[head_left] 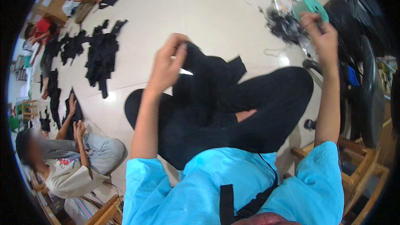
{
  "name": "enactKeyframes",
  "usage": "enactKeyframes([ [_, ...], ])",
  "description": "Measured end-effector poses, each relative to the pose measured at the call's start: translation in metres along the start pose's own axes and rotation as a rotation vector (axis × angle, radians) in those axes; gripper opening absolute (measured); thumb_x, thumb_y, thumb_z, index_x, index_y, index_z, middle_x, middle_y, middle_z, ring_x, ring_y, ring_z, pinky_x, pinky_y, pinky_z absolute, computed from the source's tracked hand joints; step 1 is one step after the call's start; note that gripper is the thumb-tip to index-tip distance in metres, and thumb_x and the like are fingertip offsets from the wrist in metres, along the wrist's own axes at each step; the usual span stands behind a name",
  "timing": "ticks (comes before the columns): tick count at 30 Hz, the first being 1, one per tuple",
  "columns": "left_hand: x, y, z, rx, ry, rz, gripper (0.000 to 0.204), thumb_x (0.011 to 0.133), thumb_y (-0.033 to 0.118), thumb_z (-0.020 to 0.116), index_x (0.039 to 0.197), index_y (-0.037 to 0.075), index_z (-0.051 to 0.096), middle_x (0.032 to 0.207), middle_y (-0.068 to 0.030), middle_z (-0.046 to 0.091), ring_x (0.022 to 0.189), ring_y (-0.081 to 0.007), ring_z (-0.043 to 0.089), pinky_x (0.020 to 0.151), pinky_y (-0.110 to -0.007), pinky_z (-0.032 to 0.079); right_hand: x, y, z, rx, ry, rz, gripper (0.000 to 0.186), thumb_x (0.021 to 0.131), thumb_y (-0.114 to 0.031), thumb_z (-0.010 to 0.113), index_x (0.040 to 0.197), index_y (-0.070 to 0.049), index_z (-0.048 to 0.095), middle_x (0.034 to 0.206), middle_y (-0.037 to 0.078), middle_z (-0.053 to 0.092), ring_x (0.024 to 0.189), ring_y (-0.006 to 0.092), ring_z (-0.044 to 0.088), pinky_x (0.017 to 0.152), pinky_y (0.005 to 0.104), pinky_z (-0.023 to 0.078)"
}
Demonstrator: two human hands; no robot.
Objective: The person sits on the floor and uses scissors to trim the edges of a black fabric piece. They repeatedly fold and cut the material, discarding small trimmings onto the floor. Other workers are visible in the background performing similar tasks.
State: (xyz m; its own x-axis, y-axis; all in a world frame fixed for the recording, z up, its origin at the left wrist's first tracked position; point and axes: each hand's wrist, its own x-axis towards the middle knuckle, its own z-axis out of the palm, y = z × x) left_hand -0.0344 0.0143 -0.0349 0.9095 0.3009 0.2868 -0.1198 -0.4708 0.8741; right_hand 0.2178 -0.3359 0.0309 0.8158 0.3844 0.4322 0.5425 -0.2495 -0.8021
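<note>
Co-worker: seated at the lower left of the frame, a person in a pale shirt (71,179), hands over a dark piece of fabric (75,110).
Floor piles: dark fabric pieces (102,54) lie overlapping at the upper left; whether these are finished or waiting, I cannot tell.
Left hand (168,62): at centre, fingers pinched narrow on the upper edge of the black cloth (202,75).
Cloth in hand: centre of the frame, raised above the wearer's dark trousers (275,87) and hanging unevenly; being off the piles and gripped, it looks partway through handling, so this piece at least seems left to complete.
Thread heap: dark tangled scraps (285,25) at the upper right, perhaps waste from pieces already dealt with.
Teal roll (310,6): upper right, just behind the fingers in view.
Right hand (321,37): upper right, fingers curled, away from the cloth; cannot tell whether it holds anything.
</note>
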Motion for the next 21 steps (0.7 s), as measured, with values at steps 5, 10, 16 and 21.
enactKeyframes([
  [5,0.021,0.016,0.005,-0.329,-0.044,-0.093,0.012,0.110,0.010,0.052,0.110,0.002,0.060,0.092,0.0008,0.060,0.086,-0.0063,0.054,0.079,-0.024,0.047,-0.075,-0.085,0.158,0.243,-0.363,-0.085,0.048,0.081,-0.027,0.092,0.116,-0.001,0.071,0.101,0.006,0.073,0.082,0.0127,0.067,0.069,0.0247,0.054],
  [10,0.032,0.017,0.009,-0.226,0.226,0.106,0.021,0.111,0.021,0.054,0.113,0.002,0.061,0.096,-0.0012,0.065,0.081,-0.0089,0.061,0.074,-0.026,0.050,-0.103,-0.106,0.223,0.738,-0.202,0.196,0.023,0.099,-0.008,0.072,0.117,0.005,0.068,0.100,0.006,0.075,0.086,0.0081,0.068,0.075,0.0258,0.056],
  [16,-0.009,0.004,0.010,-0.200,0.073,-0.453,0.059,0.111,0.055,0.045,0.099,0.001,0.065,0.081,-0.0053,0.063,0.081,-0.0160,0.060,0.074,-0.031,0.049,-0.101,-0.085,0.215,0.854,-0.206,0.483,0.020,0.106,-0.027,0.067,0.094,-0.011,0.067,0.072,-0.011,0.054,0.057,-0.0016,0.040,0.048,0.0212,0.029],
  [21,-0.007,0.004,0.031,-0.664,0.121,-0.535,0.057,0.111,0.059,0.041,0.100,0.008,0.063,0.085,-0.0029,0.059,0.078,-0.0132,0.056,0.073,-0.030,0.046,-0.102,-0.082,0.206,0.824,-0.258,0.414,0.017,0.107,-0.023,0.065,0.103,-0.007,0.070,0.082,-0.009,0.059,0.069,-0.0003,0.045,0.060,0.0202,0.036],
])
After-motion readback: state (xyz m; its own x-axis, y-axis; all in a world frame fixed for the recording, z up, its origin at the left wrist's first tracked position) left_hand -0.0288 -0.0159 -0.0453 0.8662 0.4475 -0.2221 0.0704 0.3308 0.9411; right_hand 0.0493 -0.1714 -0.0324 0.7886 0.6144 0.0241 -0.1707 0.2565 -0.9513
